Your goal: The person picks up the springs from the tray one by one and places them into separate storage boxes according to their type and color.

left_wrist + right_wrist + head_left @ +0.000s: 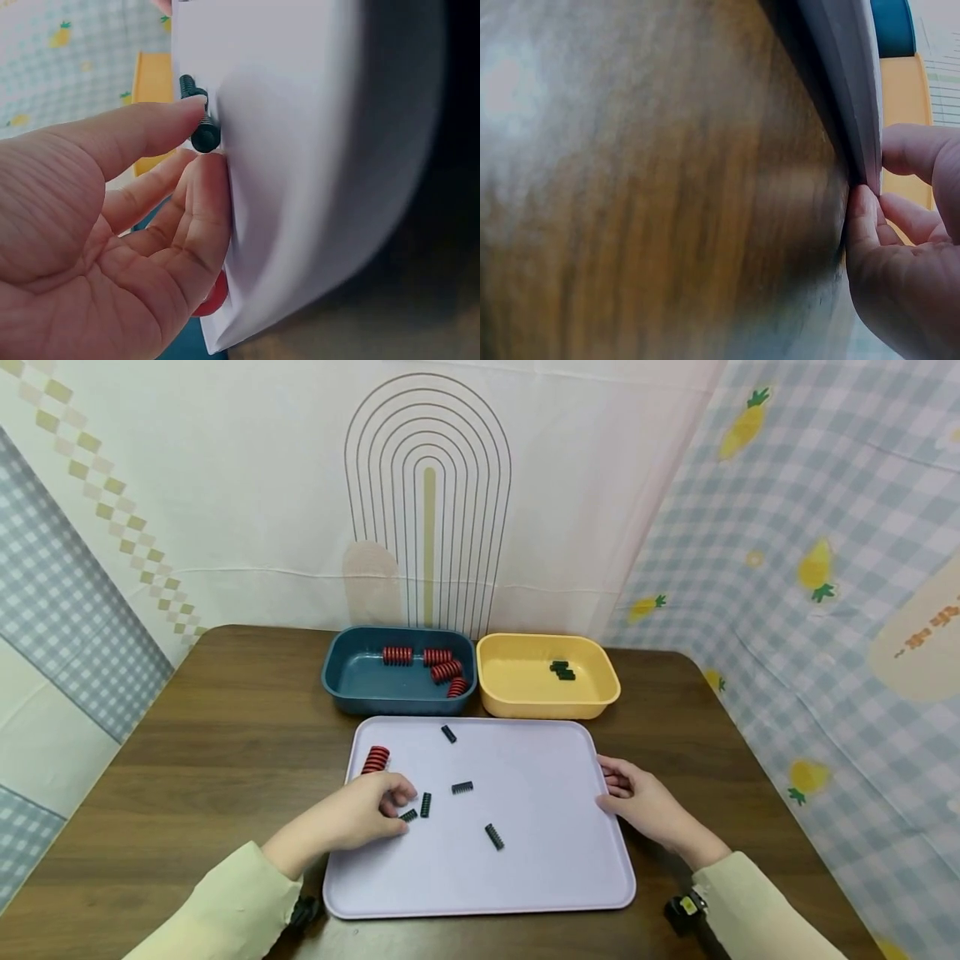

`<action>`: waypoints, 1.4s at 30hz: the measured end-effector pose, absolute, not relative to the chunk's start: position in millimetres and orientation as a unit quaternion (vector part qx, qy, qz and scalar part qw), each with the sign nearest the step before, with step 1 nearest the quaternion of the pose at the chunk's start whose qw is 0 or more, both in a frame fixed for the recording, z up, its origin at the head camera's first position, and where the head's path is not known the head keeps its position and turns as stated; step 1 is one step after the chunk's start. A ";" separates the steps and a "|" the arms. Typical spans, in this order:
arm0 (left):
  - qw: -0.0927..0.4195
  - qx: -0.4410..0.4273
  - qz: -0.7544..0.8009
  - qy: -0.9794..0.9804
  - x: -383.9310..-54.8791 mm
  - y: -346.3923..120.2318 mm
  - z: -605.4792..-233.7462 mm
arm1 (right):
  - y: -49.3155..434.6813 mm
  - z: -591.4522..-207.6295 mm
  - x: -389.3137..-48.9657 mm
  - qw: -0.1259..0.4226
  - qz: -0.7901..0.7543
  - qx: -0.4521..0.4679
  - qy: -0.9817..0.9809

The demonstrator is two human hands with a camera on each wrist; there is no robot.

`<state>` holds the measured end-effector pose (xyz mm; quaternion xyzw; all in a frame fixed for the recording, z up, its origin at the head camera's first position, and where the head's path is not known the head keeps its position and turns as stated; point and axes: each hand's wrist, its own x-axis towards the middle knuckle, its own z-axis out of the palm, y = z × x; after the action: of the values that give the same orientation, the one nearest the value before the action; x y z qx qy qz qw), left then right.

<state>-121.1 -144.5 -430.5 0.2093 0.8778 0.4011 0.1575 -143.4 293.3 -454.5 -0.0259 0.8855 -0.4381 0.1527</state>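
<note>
Over the left part of the lilac tray (540, 877), my left hand (367, 810) reaches down with thumb and fingers parted around a small dark green coil spring (408, 816). In the left wrist view the thumb tip overlaps the green springs (205, 138), with a gap to the fingers below. Another green spring (425, 804) lies just right of this hand. A larger red spring (376, 759) lies beyond it, partly hidden by the hand. At the tray's right edge my right hand (641, 797) grips the rim, thumb on top and fingers along the outside (864, 214).
More green springs lie on the tray: one near the middle (462, 787), one nearer me (494, 837), one at the far edge (448, 733). Behind stand a blue bin (397, 705) with several red springs and a yellow bin (525, 708) with green springs.
</note>
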 end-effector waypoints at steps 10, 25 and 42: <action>0.153 0.212 0.419 0.870 -123.3 -146.6 -434.1 | 290.8 -451.3 -143.4 0.152 -0.437 -0.029 0.886; 0.199 0.081 0.631 0.745 -129.8 -155.6 -431.5 | 290.0 -451.4 -143.1 0.146 -0.439 -0.045 0.885; 0.173 0.068 0.707 0.682 -153.2 -114.9 -416.3 | 291.6 -452.2 -141.8 0.154 -0.443 -0.036 0.883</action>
<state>-153.2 -114.9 -416.3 0.0679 0.6821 0.7072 0.1735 -141.8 291.6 -452.2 -0.0361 0.8826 -0.4430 0.1535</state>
